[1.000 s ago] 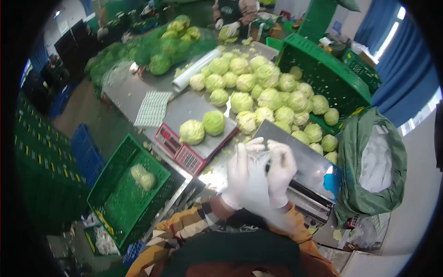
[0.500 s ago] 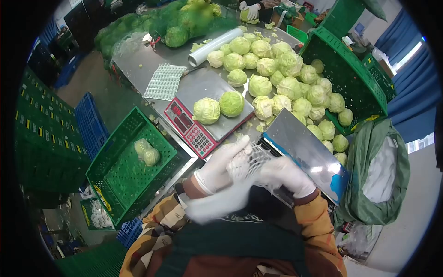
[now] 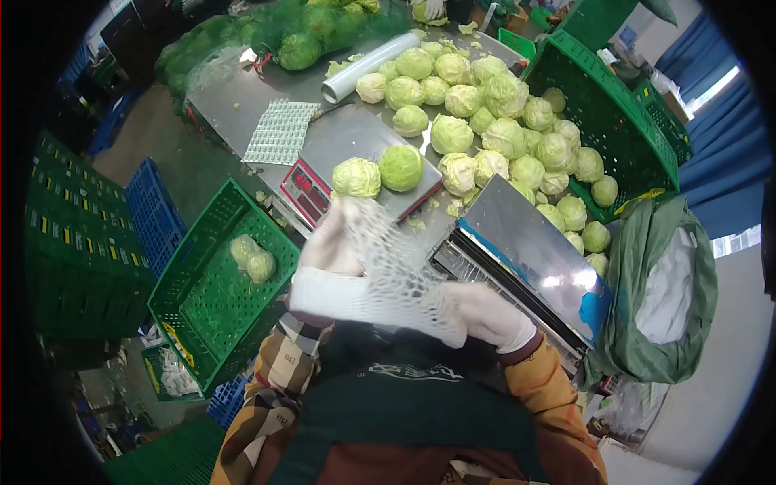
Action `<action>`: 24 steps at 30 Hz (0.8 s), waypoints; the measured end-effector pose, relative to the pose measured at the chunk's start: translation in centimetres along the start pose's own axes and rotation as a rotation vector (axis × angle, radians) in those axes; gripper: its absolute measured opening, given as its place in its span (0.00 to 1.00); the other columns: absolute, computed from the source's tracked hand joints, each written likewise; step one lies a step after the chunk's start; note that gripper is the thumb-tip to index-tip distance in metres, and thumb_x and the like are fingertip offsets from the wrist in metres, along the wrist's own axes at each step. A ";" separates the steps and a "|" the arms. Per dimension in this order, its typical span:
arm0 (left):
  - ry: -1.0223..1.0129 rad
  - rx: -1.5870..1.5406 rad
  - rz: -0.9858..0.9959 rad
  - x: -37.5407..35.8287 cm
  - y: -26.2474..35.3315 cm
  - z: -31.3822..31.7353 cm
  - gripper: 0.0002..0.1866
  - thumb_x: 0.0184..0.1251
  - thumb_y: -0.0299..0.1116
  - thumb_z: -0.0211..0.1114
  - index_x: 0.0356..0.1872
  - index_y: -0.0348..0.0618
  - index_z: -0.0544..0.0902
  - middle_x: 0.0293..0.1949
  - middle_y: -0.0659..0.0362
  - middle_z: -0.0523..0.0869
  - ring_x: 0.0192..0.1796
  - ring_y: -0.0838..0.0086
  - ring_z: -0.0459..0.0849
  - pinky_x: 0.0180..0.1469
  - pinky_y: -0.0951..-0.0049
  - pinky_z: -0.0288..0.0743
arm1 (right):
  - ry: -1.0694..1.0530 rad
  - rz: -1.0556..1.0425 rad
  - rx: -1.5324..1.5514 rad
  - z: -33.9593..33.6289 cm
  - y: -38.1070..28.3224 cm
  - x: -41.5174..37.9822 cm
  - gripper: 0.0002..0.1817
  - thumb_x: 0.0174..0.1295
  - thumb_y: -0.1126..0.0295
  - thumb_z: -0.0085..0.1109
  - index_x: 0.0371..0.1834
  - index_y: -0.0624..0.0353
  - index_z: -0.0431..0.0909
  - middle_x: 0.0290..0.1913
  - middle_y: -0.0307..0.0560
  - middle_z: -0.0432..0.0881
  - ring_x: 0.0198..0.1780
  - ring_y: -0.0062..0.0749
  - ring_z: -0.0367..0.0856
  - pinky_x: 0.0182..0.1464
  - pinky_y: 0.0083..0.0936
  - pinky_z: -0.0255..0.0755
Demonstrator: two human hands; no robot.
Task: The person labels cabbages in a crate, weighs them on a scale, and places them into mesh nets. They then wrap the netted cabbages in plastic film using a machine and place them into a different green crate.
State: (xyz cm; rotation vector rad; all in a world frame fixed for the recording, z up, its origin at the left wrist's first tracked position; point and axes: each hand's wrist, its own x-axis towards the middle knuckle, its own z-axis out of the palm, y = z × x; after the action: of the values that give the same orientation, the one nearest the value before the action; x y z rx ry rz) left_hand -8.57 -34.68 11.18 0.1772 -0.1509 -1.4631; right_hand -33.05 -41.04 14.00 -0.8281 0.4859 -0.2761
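A: Entry. A white foam net sleeve is seen at lower centre of the frame, stretched wide between two gloved hands. The left hand is pushed inside the sleeve, so the mesh is drawn over the glove as far as the wrist; how far its fingers are spread cannot be told through the net. The right hand is closed on the sleeve's lower right edge, fingers curled around the mesh.

B: Surroundings?

A: Just above the hands, two cabbages are noted resting on the pan of a red scale. To the right a metal sealing machine is set. A heap of loose cabbages is spread over the steel table toward the upper right, against a tipped green crate. A sheet of labels and a roll of cling film lie at upper centre. At lower left, a green crate with two netted cabbages is recorded.

B: Risks?

A: The mesh is judged thin and under strong tension; a tear could be caused by further pull from the right hand. If the grip on the edge is lost, the sleeve would likely snap back onto the left wrist. The two heads on the scale lie close to the left hand and could be knocked off the pan by a careless reach.
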 end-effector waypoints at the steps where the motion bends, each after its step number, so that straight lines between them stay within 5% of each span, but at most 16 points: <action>1: 0.003 -0.001 -0.002 0.0 0.4 0.2 0.18 0.78 0.47 0.49 0.45 0.43 0.79 0.40 0.57 0.83 0.46 0.67 0.83 0.55 0.60 0.76 | -0.068 0.123 -0.097 -0.8 0.6 -0.1 0.18 0.71 0.62 0.54 0.53 0.66 0.77 0.38 0.40 0.82 0.33 0.19 0.78 0.38 0.18 0.73; 3: 0.088 -0.044 0.062 -0.3 1.4 0.8 0.17 0.79 0.46 0.48 0.44 0.45 0.79 0.37 0.61 0.83 0.40 0.73 0.82 0.44 0.68 0.79 | -0.134 0.247 -0.192 -3.7 1.6 0.1 0.17 0.70 0.63 0.56 0.52 0.66 0.78 0.38 0.41 0.82 0.32 0.19 0.78 0.36 0.18 0.72; 5: 0.014 0.029 0.019 -0.6 0.4 0.1 0.17 0.80 0.45 0.45 0.44 0.43 0.77 0.32 0.64 0.80 0.27 0.80 0.75 0.23 0.82 0.67 | 0.028 0.238 -0.268 -7.4 1.9 1.1 0.16 0.69 0.71 0.55 0.56 0.69 0.74 0.51 0.48 0.82 0.47 0.26 0.82 0.50 0.24 0.77; 7: 0.100 0.051 -0.083 -1.2 -0.9 1.3 0.18 0.80 0.45 0.47 0.53 0.40 0.75 0.36 0.61 0.82 0.31 0.79 0.78 0.36 0.76 0.76 | 0.306 -0.135 -0.136 -7.7 0.9 2.6 0.16 0.72 0.69 0.52 0.56 0.68 0.74 0.52 0.50 0.82 0.49 0.29 0.82 0.54 0.27 0.77; 9: 0.040 0.029 -0.274 -1.7 -1.9 0.5 0.25 0.77 0.45 0.52 0.63 0.35 0.70 0.51 0.54 0.82 0.44 0.75 0.83 0.58 0.65 0.77 | 0.250 -0.406 0.087 -5.7 -2.3 3.2 0.16 0.74 0.66 0.48 0.54 0.67 0.74 0.53 0.51 0.82 0.50 0.32 0.82 0.56 0.28 0.77; 13: 0.102 0.234 -0.400 -2.6 -3.3 -1.0 0.31 0.71 0.47 0.60 0.62 0.29 0.70 0.47 0.52 0.86 0.43 0.74 0.84 0.54 0.70 0.78 | 0.204 -0.466 -0.038 -2.1 -4.0 3.4 0.17 0.76 0.62 0.46 0.51 0.66 0.75 0.47 0.44 0.82 0.46 0.23 0.80 0.51 0.24 0.75; 14: -0.067 0.376 -0.470 -2.6 -2.3 -1.7 0.30 0.70 0.47 0.61 0.61 0.28 0.72 0.44 0.52 0.86 0.42 0.74 0.85 0.51 0.72 0.78 | 0.259 -0.401 -0.027 -1.7 -3.5 3.8 0.16 0.76 0.61 0.47 0.49 0.66 0.76 0.43 0.43 0.82 0.43 0.21 0.80 0.48 0.21 0.75; 16: -0.196 0.429 -0.393 -2.8 -1.1 -3.0 0.24 0.70 0.42 0.61 0.53 0.28 0.77 0.41 0.52 0.87 0.39 0.75 0.85 0.42 0.80 0.77 | 0.275 -0.339 -0.055 -1.0 -2.8 3.5 0.15 0.75 0.63 0.48 0.48 0.66 0.76 0.42 0.41 0.81 0.41 0.21 0.79 0.46 0.20 0.75; 18: 0.188 0.229 -0.022 -3.0 0.3 -3.1 0.12 0.75 0.37 0.56 0.47 0.39 0.80 0.40 0.56 0.86 0.41 0.74 0.86 0.38 0.76 0.79 | 0.194 -0.204 -0.293 -1.7 -2.0 2.9 0.14 0.75 0.65 0.47 0.46 0.65 0.77 0.40 0.41 0.82 0.41 0.20 0.80 0.46 0.18 0.75; 19: 0.279 0.190 0.122 -1.9 1.8 -3.0 0.13 0.76 0.39 0.53 0.50 0.44 0.80 0.42 0.58 0.87 0.43 0.73 0.86 0.41 0.71 0.81 | 0.106 -0.185 -0.378 -1.7 -1.0 2.7 0.12 0.71 0.68 0.51 0.46 0.67 0.77 0.38 0.40 0.81 0.38 0.21 0.79 0.42 0.19 0.74; 22: 0.024 0.106 0.277 -1.6 2.5 2.6 0.15 0.78 0.41 0.51 0.52 0.45 0.79 0.45 0.59 0.87 0.45 0.71 0.86 0.44 0.68 0.82 | -0.168 0.141 -0.524 -1.8 -0.5 2.2 0.13 0.65 0.72 0.57 0.49 0.69 0.76 0.38 0.43 0.83 0.35 0.26 0.82 0.39 0.22 0.77; 24: 0.327 0.132 0.356 -2.1 1.1 5.7 0.19 0.77 0.45 0.53 0.54 0.38 0.77 0.33 0.63 0.86 0.37 0.75 0.85 0.39 0.71 0.79 | 0.026 0.100 -0.383 -4.2 0.2 3.8 0.14 0.66 0.72 0.57 0.51 0.68 0.76 0.39 0.44 0.83 0.36 0.27 0.83 0.39 0.22 0.78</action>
State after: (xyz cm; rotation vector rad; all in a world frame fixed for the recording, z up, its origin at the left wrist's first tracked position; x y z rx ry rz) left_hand -8.94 -32.68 16.96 0.4694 -0.0107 -1.0534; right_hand -32.00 -45.19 10.27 -1.1699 0.6130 -0.1014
